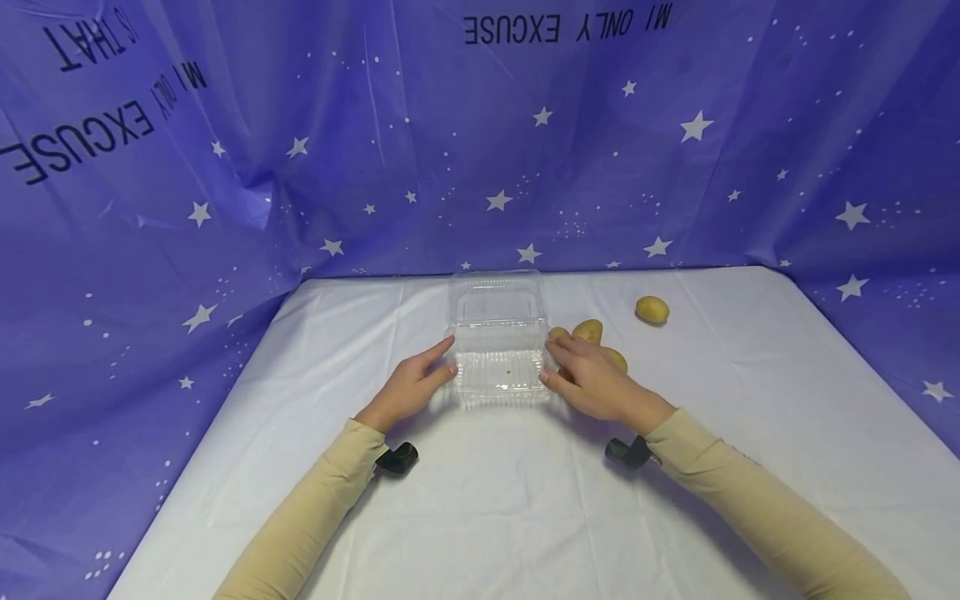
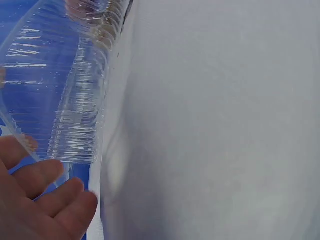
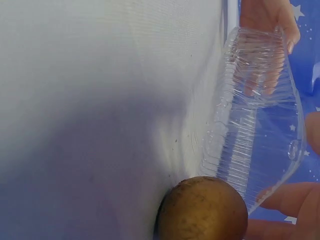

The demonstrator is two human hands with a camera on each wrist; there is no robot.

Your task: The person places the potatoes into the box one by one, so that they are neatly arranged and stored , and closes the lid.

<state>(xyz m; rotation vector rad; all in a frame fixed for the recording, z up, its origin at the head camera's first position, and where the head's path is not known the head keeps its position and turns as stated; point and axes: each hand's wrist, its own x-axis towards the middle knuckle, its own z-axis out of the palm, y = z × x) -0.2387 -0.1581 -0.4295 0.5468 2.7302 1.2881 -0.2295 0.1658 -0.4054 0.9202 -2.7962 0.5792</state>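
Observation:
A clear plastic clamshell container [image 1: 498, 364] stands on the white cloth with its lid [image 1: 498, 305] raised at the back. At its left side is my left hand [image 1: 408, 388], thumb and fingers extended with the tips at the wall. Across from it, my right hand [image 1: 597, 385] has its thumb and fingertips at the right wall. Several potatoes [image 1: 588, 331] lie close around the right hand, partly hidden by it. One potato [image 3: 202, 211] looms large beside the container in the right wrist view. In the left wrist view, loosely bent fingers [image 2: 37, 177] overlap the container's ribbed edge.
A single potato [image 1: 652, 310] lies apart at the back right. A white cloth [image 1: 495, 508] covers the table. Blue curtains with white stars [image 1: 498, 200] hang behind the table and at both sides. Dark wrist-worn devices [image 1: 399, 458] sit under both sleeves.

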